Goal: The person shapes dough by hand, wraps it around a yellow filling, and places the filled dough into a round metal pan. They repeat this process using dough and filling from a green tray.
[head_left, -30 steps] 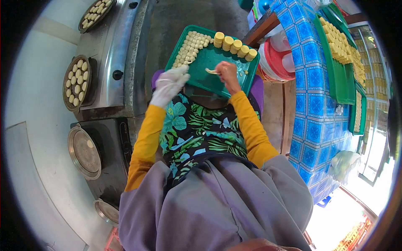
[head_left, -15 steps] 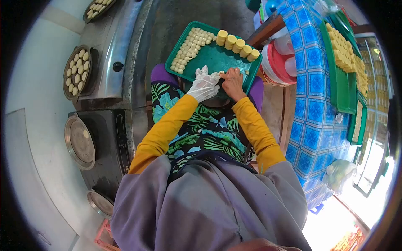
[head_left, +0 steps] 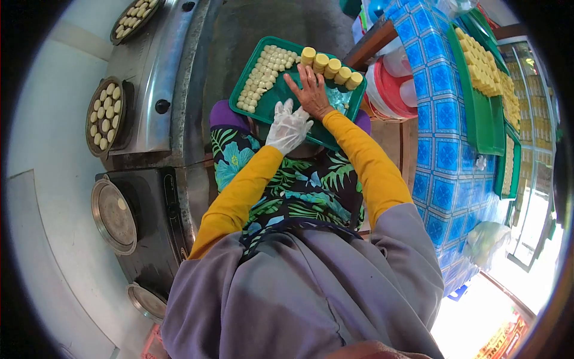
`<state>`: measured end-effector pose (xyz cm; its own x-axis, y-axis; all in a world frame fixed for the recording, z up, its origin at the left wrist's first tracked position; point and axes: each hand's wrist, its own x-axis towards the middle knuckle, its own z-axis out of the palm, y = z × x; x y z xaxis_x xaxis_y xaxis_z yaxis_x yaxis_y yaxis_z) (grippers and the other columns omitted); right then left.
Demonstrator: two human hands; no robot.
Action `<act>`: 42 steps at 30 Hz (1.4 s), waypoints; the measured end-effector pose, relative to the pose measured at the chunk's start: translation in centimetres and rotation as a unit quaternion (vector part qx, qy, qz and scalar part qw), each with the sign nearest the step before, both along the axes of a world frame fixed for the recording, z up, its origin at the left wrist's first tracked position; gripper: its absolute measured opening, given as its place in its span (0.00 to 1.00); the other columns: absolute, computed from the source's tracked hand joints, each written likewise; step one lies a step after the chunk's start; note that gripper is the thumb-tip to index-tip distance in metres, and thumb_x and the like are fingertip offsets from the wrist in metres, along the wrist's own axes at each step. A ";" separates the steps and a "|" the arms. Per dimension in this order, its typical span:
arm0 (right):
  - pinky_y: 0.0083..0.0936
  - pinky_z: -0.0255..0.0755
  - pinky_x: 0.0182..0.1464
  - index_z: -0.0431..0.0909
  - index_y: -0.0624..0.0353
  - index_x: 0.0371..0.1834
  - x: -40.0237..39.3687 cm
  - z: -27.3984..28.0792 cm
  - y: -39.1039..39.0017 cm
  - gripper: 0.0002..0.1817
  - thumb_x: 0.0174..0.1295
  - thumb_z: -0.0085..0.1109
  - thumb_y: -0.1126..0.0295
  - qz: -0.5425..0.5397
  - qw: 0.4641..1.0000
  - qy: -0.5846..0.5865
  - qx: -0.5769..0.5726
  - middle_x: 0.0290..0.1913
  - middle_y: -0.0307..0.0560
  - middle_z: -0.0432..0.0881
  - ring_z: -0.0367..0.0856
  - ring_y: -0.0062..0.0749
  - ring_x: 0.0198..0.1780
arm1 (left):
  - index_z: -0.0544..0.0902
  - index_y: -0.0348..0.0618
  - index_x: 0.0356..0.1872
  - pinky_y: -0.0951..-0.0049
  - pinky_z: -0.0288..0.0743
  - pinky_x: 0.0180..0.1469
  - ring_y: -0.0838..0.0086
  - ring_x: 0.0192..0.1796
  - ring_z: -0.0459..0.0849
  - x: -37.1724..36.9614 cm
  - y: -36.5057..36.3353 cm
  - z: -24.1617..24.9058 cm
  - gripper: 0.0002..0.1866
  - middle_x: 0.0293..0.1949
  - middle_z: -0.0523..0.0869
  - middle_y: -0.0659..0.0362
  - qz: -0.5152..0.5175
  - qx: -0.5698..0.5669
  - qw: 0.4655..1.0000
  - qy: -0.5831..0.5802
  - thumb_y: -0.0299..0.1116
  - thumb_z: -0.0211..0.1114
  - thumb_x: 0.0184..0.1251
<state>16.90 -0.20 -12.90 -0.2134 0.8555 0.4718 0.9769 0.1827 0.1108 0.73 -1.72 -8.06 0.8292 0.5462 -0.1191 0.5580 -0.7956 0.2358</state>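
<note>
On my lap lies a green tray (head_left: 272,102). Rows of small pale dough balls (head_left: 263,70) cover its left part, and short stacks of yellow discs (head_left: 320,62) line its far right edge. My left hand (head_left: 289,127), in a clear plastic glove, is over the near rim with its fingers apart and slightly bent; I see nothing clearly held in it. My bare right hand (head_left: 311,94) reaches across the tray, fingers spread, the tips close to the yellow stacks. Whether they touch a stack is hard to see.
To the left, round pans of pale pieces (head_left: 106,115) sit on a metal stove (head_left: 149,113), with a lidded black burner (head_left: 149,209) nearer. At right, a blue-checked table (head_left: 445,119) bears green trays of yellow pieces (head_left: 480,66). A red-lidded bucket (head_left: 391,90) stands beside it.
My right hand has left the near edge beside my left hand and moved forward towards the yellow stacks, its fingers spreading. My left hand stays nearly in place. The view has shifted slightly.
</note>
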 end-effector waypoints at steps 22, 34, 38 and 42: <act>0.59 0.57 0.64 0.60 0.37 0.77 -4.1 -1.2 -0.3 0.35 0.66 0.50 0.73 -0.092 0.994 0.049 0.012 0.73 0.62 0.62 0.61 0.55 0.72 | 0.87 0.47 0.46 0.49 0.61 0.72 0.56 0.58 0.83 -2.5 -1.5 -3.9 0.11 0.45 0.90 0.56 0.175 0.081 0.953 -0.232 0.33 0.64 0.65; 0.63 0.54 0.67 0.74 0.27 0.67 0.4 1.8 -9.1 0.41 0.50 0.58 0.83 -0.128 0.964 0.081 -0.219 0.73 0.61 0.60 0.57 0.63 0.73 | 0.63 0.53 0.77 0.30 0.43 0.74 0.33 0.77 0.49 0.0 -0.6 -0.4 0.37 0.77 0.63 0.59 0.008 0.027 0.999 0.029 0.63 0.45 0.76; 0.67 0.54 0.69 0.74 0.32 0.68 0.5 3.7 -9.8 0.32 0.61 0.54 0.78 -0.114 0.952 0.091 -0.269 0.75 0.66 0.57 0.53 0.69 0.75 | 0.64 0.52 0.77 0.30 0.45 0.74 0.35 0.78 0.50 -0.3 -0.3 0.1 0.38 0.78 0.62 0.59 0.007 0.021 0.998 0.052 0.65 0.45 0.75; 0.67 0.52 0.69 0.74 0.32 0.68 -0.1 3.5 -11.7 0.31 0.63 0.53 0.77 -0.108 0.938 0.065 -0.322 0.75 0.67 0.56 0.53 0.69 0.75 | 0.65 0.51 0.75 0.30 0.48 0.73 0.36 0.77 0.55 -0.5 -1.4 0.4 0.37 0.75 0.66 0.55 -0.015 0.052 0.998 0.036 0.63 0.46 0.75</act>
<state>16.82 -11.92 -9.36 0.0223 0.9889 -0.1471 0.9964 -0.0339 -0.0771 0.20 -3.15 -7.62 0.8372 0.5330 -0.1226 0.5453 -0.8309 0.1112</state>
